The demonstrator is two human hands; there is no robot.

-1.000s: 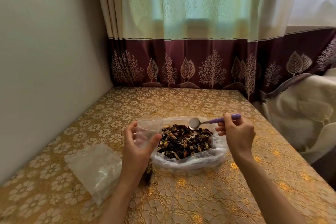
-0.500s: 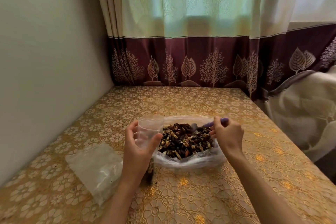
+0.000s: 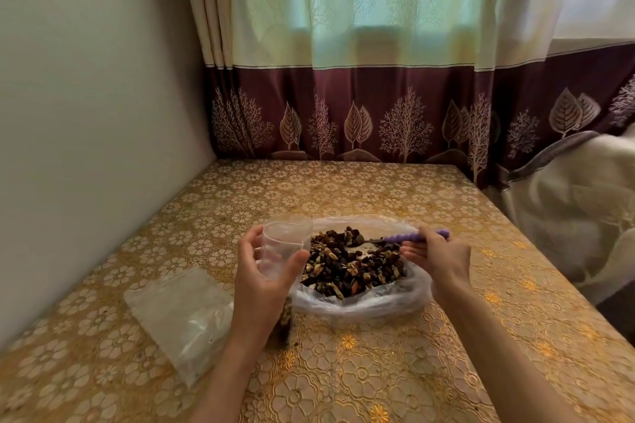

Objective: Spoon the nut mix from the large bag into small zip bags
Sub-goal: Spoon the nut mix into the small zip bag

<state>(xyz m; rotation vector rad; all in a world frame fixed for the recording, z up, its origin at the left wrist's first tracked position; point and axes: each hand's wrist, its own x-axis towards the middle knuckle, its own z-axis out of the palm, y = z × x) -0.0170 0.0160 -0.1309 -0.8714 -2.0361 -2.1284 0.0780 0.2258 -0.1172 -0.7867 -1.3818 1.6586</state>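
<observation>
- The nut mix (image 3: 350, 264) fills the large bag (image 3: 360, 302), open at frame centre on the table (image 3: 343, 196).
- The right hand (image 3: 436, 257) pinches the spoon (image 3: 412, 238), its bowl in the nuts.
- The left hand (image 3: 264, 278) grips the small bag (image 3: 283, 247), mouth open; a few nuts lie at its bottom.
- Risk: if the floppy mouth folds or the spoon tips, nuts could spill.
- Spare bags (image 3: 182, 316) lie at lower left.

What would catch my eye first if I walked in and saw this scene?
Probably the heap of dark brown nut mix in its open, crumpled clear plastic bag at the middle of the gold floral tablecloth. The right hand dips a purple-handled metal spoon into it, while the left hand holds a small clear zip bag open beside it. Behind hangs a maroon curtain border with pale trees and leaves.
</observation>
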